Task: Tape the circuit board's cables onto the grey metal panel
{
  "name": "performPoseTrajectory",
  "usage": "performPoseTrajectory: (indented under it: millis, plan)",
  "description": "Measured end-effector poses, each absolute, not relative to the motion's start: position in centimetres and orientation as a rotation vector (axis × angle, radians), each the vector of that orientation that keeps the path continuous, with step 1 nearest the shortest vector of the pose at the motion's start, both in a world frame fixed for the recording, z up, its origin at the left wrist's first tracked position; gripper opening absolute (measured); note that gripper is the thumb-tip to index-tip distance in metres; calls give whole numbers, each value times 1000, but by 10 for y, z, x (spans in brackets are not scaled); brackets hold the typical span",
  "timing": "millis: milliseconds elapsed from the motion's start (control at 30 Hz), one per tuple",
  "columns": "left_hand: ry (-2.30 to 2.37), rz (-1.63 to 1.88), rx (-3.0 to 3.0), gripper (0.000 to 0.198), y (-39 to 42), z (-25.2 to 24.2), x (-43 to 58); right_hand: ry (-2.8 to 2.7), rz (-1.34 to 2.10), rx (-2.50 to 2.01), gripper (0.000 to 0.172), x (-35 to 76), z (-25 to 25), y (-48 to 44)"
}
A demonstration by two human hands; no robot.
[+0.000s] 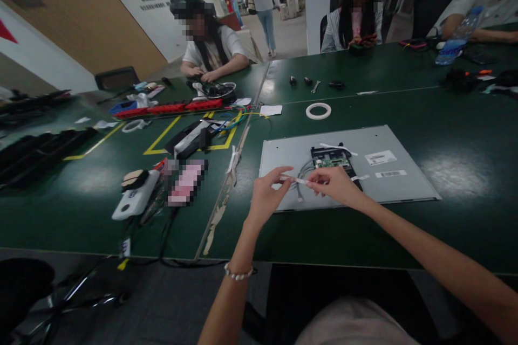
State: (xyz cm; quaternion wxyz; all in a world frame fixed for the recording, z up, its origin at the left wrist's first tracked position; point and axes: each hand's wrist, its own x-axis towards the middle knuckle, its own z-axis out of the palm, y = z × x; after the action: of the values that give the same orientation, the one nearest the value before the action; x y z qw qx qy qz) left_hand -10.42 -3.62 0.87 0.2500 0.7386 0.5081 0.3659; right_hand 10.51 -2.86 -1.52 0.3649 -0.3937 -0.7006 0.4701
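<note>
Between my two hands a short strip of white tape (300,180) is stretched, one end pinched in each. My left hand (269,191) is closed on its left end, with thumb and forefinger together. The other end sits in the closed fingertips of my right hand (334,183). Beneath them lies a flat grey metal panel (388,143), probably the back of a display. A small green circuit board (332,162) in a black frame rests on it, partly hidden by my right hand. Grey cables (304,171) run from the board's left side, and pieces of white tape lie across the frame.
Behind the panel is a roll of white tape (318,111). A small wrench (315,87) lies farther back. To the left are a pink-screened phone (186,183), a white device (135,199) and a black box-like part (194,137). Other people sit across the green table (465,129).
</note>
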Motion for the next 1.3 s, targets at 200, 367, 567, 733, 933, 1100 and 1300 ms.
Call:
performPoseTrajectory:
  millis: [200,367,567,733,933,1100,1300]
  plan:
    - [1578,1029,1983,45,-40,-9,-99,-1548,1226,-1096,26,105,-27,-25]
    - [1659,697,2329,60,-64,-17,-84,-1389,1274,-1089,30,102,-33,-18]
    - [1825,455,2397,49,-59,-22,-86,-1271,1388,-1092,22,86,-39,-19]
    - [1853,464,2437,42,-42,-23,-104,-1248,1464,-1128,27,68,-48,-18]
    - [1768,653,2379,42,-33,-31,-117,-1289,1476,-1095,56,58,-53,-19]
    - [1569,801,2265,45,-28,-34,-122,-1340,1429,-1089,31,59,-55,-21]
    - [1503,648,2394,56,-28,-36,-123,-1325,1459,-1085,22,58,-58,-18]
